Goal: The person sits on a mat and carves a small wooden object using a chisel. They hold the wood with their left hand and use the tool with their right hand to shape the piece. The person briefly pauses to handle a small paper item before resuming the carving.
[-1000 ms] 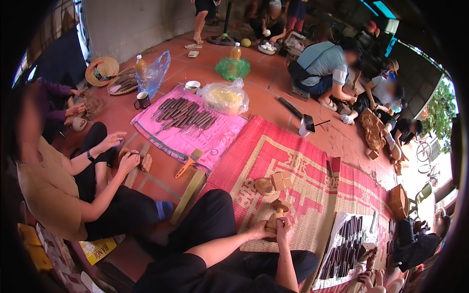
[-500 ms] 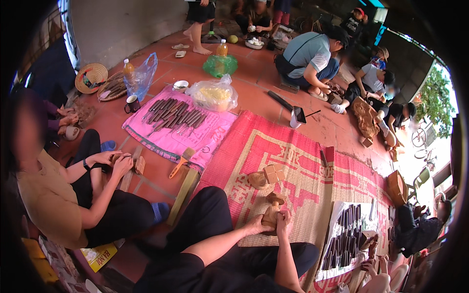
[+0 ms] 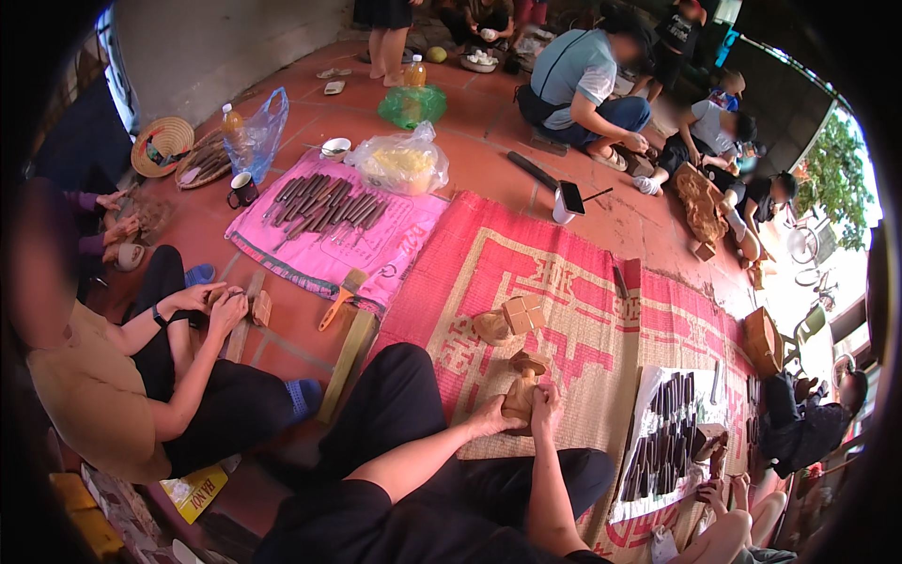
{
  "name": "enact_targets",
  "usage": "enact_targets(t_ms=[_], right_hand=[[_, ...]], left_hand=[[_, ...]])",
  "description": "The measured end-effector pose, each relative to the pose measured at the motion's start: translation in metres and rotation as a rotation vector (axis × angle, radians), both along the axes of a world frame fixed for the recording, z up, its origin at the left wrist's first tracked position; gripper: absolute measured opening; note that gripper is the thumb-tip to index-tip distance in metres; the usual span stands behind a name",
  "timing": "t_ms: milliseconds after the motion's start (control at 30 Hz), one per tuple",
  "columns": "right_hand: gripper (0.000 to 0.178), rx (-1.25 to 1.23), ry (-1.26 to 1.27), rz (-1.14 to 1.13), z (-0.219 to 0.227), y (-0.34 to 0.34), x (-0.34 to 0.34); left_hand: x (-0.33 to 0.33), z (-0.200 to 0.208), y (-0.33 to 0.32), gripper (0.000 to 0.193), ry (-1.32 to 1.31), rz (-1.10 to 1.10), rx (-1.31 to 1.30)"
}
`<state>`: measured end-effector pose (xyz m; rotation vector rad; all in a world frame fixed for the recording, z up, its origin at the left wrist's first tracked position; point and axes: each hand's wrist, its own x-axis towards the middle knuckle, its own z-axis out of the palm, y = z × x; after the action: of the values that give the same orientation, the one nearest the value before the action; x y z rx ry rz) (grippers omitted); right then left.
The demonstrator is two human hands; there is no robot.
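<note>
A light-brown wooden carving (image 3: 519,393) with a wide cap-like top stands upright on the mat in front of my crossed legs. My left hand (image 3: 490,416) wraps round its lower left side. At its right side, my right hand (image 3: 546,410) is closed with bent fingers against the wood; whether it also holds something small is hidden. Just beyond lies another wooden piece, with a rounded part (image 3: 491,327) and a squared block (image 3: 523,314) marked with lines.
The red and straw-coloured mat (image 3: 583,376) lies under the work. Several dark-handled carving tools (image 3: 329,205) rest on a pink cloth (image 3: 254,235), more (image 3: 662,442) on a white sheet at right. A brush (image 3: 343,298) and wooden beam (image 3: 348,367) lie left. A co-worker (image 3: 103,395) sits close by.
My view has shifted slightly. Both hands stay on the carving, and my right hand sits a little higher along its side. The co-worker at left still works a small wooden piece.
</note>
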<state>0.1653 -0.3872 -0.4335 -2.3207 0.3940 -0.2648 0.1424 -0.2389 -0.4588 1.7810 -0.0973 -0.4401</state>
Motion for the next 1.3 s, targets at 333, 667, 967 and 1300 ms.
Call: enact_targets(t_ms=[333,667,967,1300], right_hand=[[0.018,-0.050,0.084,0.060,-0.003,-0.008,-0.013],[0.019,-0.113,0.069,0.018,-0.011,-0.033,0.027],[0.016,-0.071,0.012,-0.023,-0.010,-0.008,0.012],[0.018,-0.078,0.106,-0.001,-0.008,-0.010,-0.016]], left_hand=[[0.003,-0.004,0.006,0.103,0.040,-0.058,-0.065],[0.001,0.007,-0.005,0.100,0.022,-0.030,-0.005],[0.002,0.005,0.002,0.108,0.121,-0.080,-0.037],[0.001,-0.004,0.002,0.091,-0.003,-0.013,-0.045]])
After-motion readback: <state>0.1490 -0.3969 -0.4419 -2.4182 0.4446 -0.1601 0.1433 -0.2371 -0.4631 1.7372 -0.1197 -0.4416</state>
